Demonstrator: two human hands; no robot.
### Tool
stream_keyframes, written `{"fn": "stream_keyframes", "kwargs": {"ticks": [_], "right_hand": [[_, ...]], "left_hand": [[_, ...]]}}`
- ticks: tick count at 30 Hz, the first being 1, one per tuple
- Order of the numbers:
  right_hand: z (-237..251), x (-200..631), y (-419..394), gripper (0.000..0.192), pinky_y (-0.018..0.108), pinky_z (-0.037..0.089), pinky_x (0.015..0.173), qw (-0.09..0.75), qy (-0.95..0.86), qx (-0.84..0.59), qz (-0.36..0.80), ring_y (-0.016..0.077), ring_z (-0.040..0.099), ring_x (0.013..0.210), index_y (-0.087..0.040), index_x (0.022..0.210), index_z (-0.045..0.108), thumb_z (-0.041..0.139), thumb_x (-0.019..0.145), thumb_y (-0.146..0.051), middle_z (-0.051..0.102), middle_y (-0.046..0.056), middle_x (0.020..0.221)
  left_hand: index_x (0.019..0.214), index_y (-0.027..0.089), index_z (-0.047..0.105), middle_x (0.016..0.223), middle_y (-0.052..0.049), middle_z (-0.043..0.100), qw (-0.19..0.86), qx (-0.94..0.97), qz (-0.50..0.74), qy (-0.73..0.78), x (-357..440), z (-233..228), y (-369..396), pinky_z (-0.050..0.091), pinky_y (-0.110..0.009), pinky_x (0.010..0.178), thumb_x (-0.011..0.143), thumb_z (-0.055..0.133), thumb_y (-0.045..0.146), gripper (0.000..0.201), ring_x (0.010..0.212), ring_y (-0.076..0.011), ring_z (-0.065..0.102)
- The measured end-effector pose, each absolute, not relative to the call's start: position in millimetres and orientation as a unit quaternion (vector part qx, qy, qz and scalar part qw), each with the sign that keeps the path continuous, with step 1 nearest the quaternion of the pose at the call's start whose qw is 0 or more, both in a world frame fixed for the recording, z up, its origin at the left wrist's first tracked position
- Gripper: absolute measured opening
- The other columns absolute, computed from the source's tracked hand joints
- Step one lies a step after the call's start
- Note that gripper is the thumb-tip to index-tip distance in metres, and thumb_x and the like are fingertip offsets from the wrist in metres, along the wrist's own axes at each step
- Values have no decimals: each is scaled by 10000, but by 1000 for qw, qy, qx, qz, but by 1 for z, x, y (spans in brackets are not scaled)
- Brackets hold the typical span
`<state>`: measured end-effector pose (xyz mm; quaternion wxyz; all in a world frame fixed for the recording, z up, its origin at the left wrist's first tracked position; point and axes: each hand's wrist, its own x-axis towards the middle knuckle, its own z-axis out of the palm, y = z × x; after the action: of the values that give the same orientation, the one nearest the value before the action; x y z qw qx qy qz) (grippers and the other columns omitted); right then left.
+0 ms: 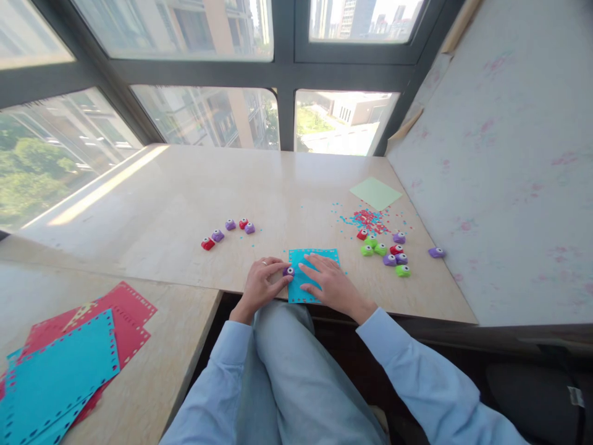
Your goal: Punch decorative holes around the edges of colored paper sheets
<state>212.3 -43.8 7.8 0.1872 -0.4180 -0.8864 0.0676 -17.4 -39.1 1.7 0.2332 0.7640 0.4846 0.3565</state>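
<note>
A square sheet of blue paper (296,290) lies at the front edge of the light tabletop, with small holes punched along its edges. My left hand (263,282) pinches a small purple paper punch (289,272) between thumb and fingers, at the sheet's left edge. Whether the paper sits inside the punch's slot I cannot tell. Fingers spread, my right hand (331,281) rests on the sheet and covers much of its right part.
Several red, green and purple punches (390,259) stand on the right, near red and blue paper bits (368,220) and a pale green sheet (376,193). More punches (230,225) form a loose row on the left. Punched blue sheets (65,364) and red sheets (134,309) overlap at lower left.
</note>
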Motion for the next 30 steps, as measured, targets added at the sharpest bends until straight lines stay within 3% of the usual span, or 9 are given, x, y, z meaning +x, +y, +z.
{"fn": "stream_keyframes", "kwargs": {"ticks": [8,21,30], "right_hand": [[-8,217,-31,453,539,382,1103,181,-879,-437,57,321,403,1384,-166,1343,570,562,947,-385,476,182,1455],[2,220,-42,496,498,317,1164,133,-892,-426,64,288,309,1442,-163,1403,516,431,995,-432,394,153,1521],[5,223,-45,585,536,302,1160,127,-895,-419,84,312,264,1457,-180,1442,471,468,963,-516,333,165,1550]], "left_hand": [[975,265,753,972,-51,716,228,774,338,484,-17,6,-43,443,-398,899,826,717,404,206,966,-225,618],[1007,250,723,990,-35,724,212,768,347,495,-14,6,-42,429,-384,896,841,713,376,208,969,-208,622],[1038,267,740,998,-35,707,181,768,347,506,-13,-1,-38,454,-374,874,846,709,359,215,959,-198,600]]}}
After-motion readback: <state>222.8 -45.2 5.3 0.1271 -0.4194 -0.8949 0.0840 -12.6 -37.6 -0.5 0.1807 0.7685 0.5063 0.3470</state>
